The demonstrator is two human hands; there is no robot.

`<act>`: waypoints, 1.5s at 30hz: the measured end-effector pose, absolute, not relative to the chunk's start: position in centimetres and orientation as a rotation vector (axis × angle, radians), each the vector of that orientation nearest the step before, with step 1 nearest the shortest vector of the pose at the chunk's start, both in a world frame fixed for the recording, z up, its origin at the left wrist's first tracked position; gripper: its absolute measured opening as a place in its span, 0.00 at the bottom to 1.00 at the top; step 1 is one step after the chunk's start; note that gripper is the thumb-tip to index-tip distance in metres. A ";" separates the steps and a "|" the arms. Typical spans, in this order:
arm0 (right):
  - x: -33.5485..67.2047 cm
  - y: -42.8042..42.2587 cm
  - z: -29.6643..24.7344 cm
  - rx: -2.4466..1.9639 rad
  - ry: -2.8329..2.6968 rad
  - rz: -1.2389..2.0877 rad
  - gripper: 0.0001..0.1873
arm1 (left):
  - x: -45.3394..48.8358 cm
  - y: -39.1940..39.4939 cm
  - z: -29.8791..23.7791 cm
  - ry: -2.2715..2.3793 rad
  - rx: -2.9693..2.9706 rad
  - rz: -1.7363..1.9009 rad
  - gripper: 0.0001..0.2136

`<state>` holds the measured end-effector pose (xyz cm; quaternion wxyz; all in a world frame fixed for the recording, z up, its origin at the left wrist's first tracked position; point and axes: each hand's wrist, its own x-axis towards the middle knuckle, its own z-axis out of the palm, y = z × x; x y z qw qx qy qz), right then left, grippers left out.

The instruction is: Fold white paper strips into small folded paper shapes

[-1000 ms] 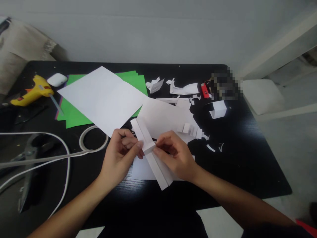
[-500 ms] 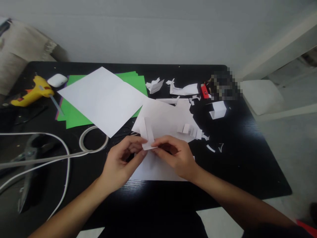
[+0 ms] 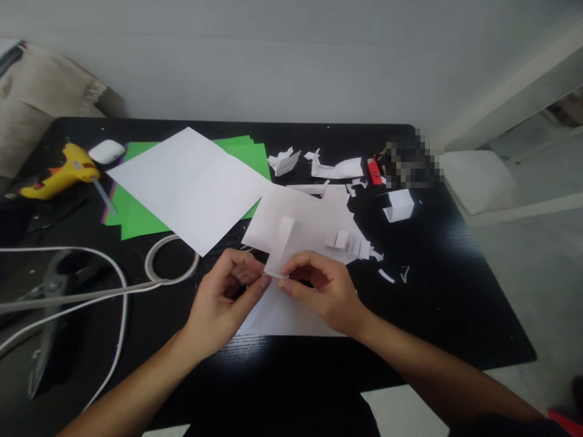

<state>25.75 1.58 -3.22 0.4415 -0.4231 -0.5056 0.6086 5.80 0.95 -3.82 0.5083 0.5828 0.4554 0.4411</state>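
Both my hands meet over the near middle of a black table (image 3: 455,291). My left hand (image 3: 223,300) and my right hand (image 3: 325,291) pinch a folded white paper strip (image 3: 280,246) between thumbs and fingertips. The strip stands up from my fingers and leans away from me. Under my hands lies a white sheet (image 3: 291,315), and beyond them another white sheet (image 3: 300,221) with small folded tabs (image 3: 346,241).
A large white sheet (image 3: 186,182) lies on green paper (image 3: 136,215). At the far left sit a yellow glue gun (image 3: 59,173) and a white mouse (image 3: 107,152). White cables (image 3: 113,285) loop at left. Paper scraps (image 3: 319,165), a red lighter (image 3: 374,172) and a small paper box (image 3: 399,205) lie beyond.
The long strip that lay diagonally across my hands has been turned and folded; it now stands short and upright, leaning away. My hands stayed in nearly the same place.
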 end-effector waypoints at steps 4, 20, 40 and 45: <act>25.8 1.6 -3.5 -1.071 -1.239 1.471 0.09 | 5.8 1.0 -3.9 1.110 1.427 1.050 0.06; 25.7 1.7 -4.0 -1.082 -1.031 1.573 0.53 | 5.8 0.9 -4.2 1.061 1.378 0.900 0.12; 26.1 2.0 -3.7 -1.146 -0.974 1.587 0.41 | 6.0 1.3 -3.5 1.083 1.332 0.968 0.11; 26.1 2.0 -4.2 -1.184 -0.987 1.504 0.35 | 6.0 1.3 -3.6 1.132 1.442 0.933 0.13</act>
